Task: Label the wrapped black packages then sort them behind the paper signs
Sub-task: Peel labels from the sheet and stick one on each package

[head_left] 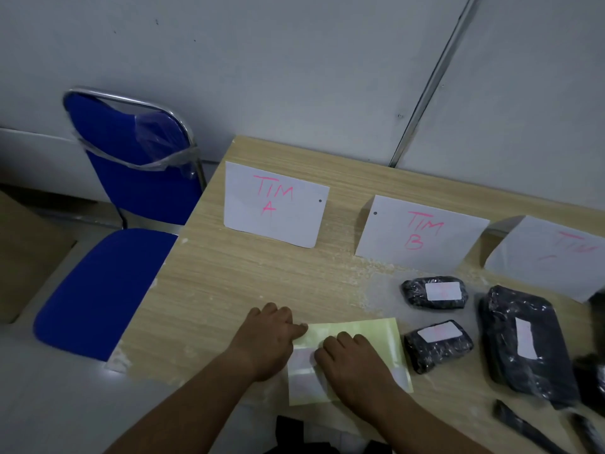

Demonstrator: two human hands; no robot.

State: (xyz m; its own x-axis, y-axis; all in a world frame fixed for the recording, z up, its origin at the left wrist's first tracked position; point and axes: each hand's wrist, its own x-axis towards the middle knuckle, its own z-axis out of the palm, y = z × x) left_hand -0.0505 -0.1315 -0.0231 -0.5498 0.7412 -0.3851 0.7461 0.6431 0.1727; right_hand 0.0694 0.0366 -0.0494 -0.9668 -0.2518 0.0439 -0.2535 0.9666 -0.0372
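A yellow-green label sheet (366,332) lies at the table's near edge. My left hand (266,339) grips its upper left corner with curled fingers. My right hand (355,365) rests on the sheet, its fingertips curled at a white label (302,358) on the sheet's left part. To the right lie two small wrapped black packages (415,291) (440,350) and a large one (504,326), each bearing a white label. Paper signs stand behind: "TIM A" (275,204), "TIM B" (422,234), and a third sign (550,253) cut off at the right.
More black wrapped items (592,378) (523,424) lie at the right edge and near right corner. A blue chair (108,290) stands left of the wooden table (229,283), with a brown box (26,257) further left. A grey wall rises behind the signs.
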